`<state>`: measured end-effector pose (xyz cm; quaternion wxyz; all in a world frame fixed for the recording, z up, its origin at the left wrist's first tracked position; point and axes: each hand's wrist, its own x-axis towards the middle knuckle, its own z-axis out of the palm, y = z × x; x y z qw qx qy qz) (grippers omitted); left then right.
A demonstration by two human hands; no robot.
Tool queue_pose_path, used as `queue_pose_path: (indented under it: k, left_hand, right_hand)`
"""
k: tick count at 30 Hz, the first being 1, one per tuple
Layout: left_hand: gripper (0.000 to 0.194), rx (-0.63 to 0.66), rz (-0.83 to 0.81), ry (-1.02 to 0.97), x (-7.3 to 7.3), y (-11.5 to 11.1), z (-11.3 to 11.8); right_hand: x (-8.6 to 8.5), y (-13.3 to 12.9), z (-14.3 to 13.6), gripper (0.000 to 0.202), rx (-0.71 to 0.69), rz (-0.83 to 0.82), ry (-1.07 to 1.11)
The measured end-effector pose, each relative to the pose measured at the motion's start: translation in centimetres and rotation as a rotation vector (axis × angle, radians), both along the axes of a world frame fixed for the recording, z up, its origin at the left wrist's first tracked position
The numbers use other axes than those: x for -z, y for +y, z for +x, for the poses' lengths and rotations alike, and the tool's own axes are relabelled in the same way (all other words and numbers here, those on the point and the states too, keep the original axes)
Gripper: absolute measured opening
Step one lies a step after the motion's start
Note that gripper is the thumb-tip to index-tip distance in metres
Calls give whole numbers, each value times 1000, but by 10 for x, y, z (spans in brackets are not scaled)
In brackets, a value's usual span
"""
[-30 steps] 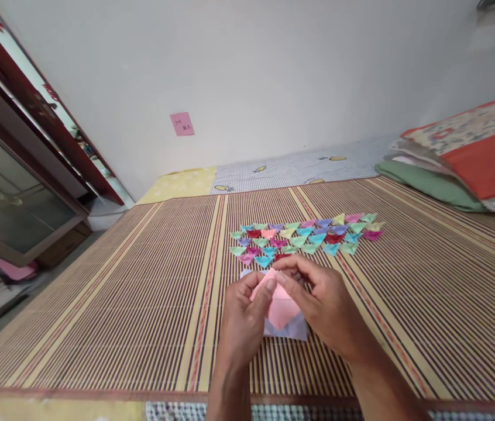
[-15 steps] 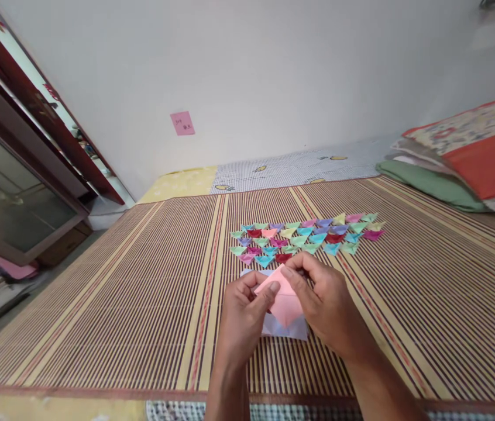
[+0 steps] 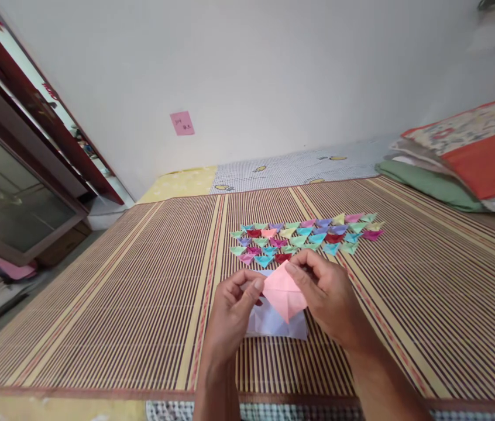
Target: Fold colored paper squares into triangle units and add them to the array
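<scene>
A pink square of paper [image 3: 283, 297] with crease lines is held up between my two hands, one corner pointing down. My left hand [image 3: 235, 304] pinches its left corner between thumb and fingers. At the upper right edge, my right hand [image 3: 329, 289] grips the sheet with the thumb in front and fingers behind. Beneath the pink sheet lies a creased pale lilac paper [image 3: 274, 323], partly covered by it. Just beyond my hands, several small folded paper pieces [image 3: 302, 232] in many colours stand in rows.
A striped bamboo mat [image 3: 142, 292] covers the bed surface. Folded bedding [image 3: 484, 152] is piled at the back right. A white wall [image 3: 274, 76] with a pink note [image 3: 182, 123] rises behind. A glass-panelled door [image 3: 10, 187] stands at the left.
My left hand has shifted left, its thumb sliding from the face of the pink paper to its left corner. More of the sheet now shows. My right hand keeps its grip.
</scene>
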<state>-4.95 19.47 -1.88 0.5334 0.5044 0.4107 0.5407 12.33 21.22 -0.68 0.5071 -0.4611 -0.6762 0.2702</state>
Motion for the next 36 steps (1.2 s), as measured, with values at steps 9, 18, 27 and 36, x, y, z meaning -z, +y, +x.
queue_pose_path:
  k: [9, 18, 27, 36]
  left_hand:
    - [36, -18, -87, -14, 0, -2, 10]
    - [29, -80, -152, -317, 6, 1, 10]
    - [30, -104, -110, -343, 6, 1, 16]
    - [29, -120, -84, -288, 7, -1, 15]
  right_hand:
    - [-4, -6, -9, 24, -150, -85, 25]
    - [-3, -7, -8, 23, -210, -178, 114]
    - [-2, -9, -11, 30, -194, -218, 208]
    - [-2, -6, 5, 32, -216, -168, 128]
